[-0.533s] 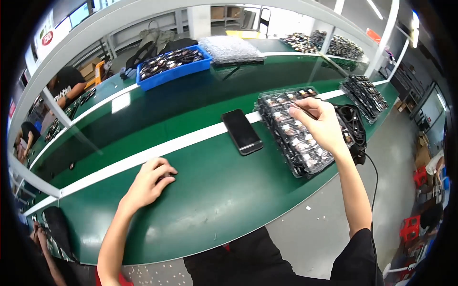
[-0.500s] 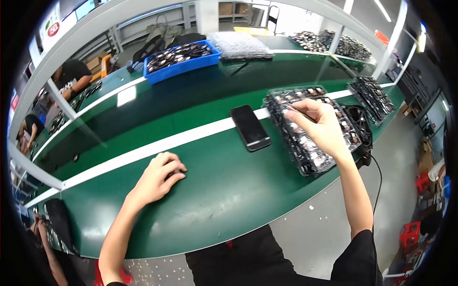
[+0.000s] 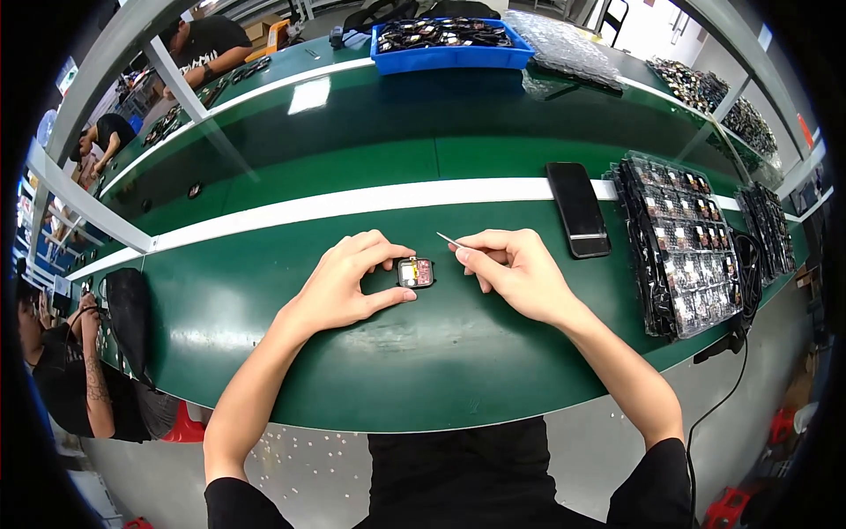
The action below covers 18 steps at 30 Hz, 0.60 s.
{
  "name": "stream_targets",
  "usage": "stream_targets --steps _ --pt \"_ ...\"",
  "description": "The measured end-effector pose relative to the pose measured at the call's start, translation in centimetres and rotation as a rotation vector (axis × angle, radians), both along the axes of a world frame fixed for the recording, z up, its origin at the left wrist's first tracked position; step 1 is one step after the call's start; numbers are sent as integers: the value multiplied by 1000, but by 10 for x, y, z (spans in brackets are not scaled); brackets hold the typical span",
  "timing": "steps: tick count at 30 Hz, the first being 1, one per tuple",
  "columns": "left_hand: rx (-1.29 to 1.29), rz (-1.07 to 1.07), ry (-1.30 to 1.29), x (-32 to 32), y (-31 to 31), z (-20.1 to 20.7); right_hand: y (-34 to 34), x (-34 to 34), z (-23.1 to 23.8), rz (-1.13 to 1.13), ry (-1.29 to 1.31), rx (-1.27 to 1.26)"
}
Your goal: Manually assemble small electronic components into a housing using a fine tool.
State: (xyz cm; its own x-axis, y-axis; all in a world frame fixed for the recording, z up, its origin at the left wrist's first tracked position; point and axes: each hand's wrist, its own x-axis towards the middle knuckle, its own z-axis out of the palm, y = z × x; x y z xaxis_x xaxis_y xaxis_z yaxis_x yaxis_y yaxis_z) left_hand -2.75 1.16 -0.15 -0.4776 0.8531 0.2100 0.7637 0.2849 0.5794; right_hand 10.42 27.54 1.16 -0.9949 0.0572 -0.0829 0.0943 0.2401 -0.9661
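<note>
On the green bench top, my left hand (image 3: 345,280) grips a small open smartwatch body (image 3: 416,272) by its edges, with thumb and fingers at opposite sides. Inside its dark case show a reddish circuit board and a yellow and silvery part. My right hand (image 3: 522,275) pinches a thin, pointed metal tool, apparently tweezers (image 3: 448,239). Their tip points left, a short way off the watch body and not touching it. The fingers of my right hand hide the rest of the tool.
Right of my hands lie a black phone (image 3: 577,212) and stacked clear trays (image 3: 692,256) of small parts, beside a coiled black cable (image 3: 747,273). A blue bin (image 3: 449,59) of dark pieces stands at the back. Left are a black bag (image 3: 129,317) and co-workers.
My right hand has moved from above the trays to near my left hand. The watch body, mostly covered before, now shows its inside. The whole view has swung leftward.
</note>
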Motion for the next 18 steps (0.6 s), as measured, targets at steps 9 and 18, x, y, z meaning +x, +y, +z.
stream_targets --steps 9,18 --pt "65 84 53 11 -1 1 -19 -5 -28 -47 282 -3" --pt "87 232 16 21 13 -11 -12 0 -29 -57 314 5"
